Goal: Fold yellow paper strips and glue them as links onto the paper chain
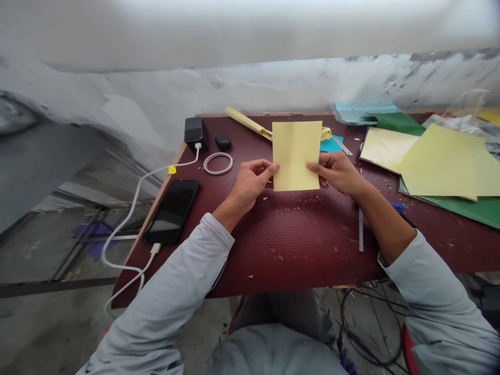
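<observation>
A rectangular piece of pale yellow paper (296,151) is held up above the table, its broad face toward me. My left hand (252,182) pinches its lower left edge between thumb and fingers. On the opposite edge, my right hand (339,172) grips the paper with the thumb on the near face and the fingers behind. Behind the paper lie a rolled yellow paper strip (248,122), a blue paper piece (330,145) and a metal ruler (342,146), each partly hidden.
A phone (172,211) and a black power bank (194,133) sit at the left, joined by a white cable (136,195). Nearby are a small black case (223,142) and a white ring (217,163). Yellow sheets (449,164) and green sheets (464,209) cover the right side of the maroon table (289,250).
</observation>
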`<state>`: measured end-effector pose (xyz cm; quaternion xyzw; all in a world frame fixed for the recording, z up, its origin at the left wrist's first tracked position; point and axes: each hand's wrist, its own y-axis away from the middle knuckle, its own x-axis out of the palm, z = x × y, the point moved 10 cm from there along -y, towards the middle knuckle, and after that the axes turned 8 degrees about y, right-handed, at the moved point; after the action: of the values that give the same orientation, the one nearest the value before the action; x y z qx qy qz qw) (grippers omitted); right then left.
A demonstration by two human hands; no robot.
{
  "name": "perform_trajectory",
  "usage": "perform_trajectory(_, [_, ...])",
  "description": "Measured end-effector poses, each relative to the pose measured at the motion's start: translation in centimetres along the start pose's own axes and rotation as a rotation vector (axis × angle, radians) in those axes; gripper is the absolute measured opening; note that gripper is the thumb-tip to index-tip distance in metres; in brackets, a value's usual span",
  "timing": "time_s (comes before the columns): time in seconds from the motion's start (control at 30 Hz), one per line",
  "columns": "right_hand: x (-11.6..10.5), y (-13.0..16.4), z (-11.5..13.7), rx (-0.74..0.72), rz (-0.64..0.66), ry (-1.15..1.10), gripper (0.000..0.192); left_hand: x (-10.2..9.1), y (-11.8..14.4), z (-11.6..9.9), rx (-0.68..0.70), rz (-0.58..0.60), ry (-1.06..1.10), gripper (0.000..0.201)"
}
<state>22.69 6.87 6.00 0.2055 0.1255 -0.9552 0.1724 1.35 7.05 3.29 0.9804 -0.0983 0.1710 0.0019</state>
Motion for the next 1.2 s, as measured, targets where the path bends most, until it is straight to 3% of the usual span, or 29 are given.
perform_trajectory(0.97, [1.1,0.2,0.3,0.028,0.078,-0.017,0.042,-0.8,0.0,-0.3,0.118,-0.096,0.106,0.035])
perform_trajectory(1.2, [1.8,0.4,-0.1,0.034,0.147,-0.036,0.038,-1.1,-0.2,-0.4,0.106,-0.108,0.071,0.045])
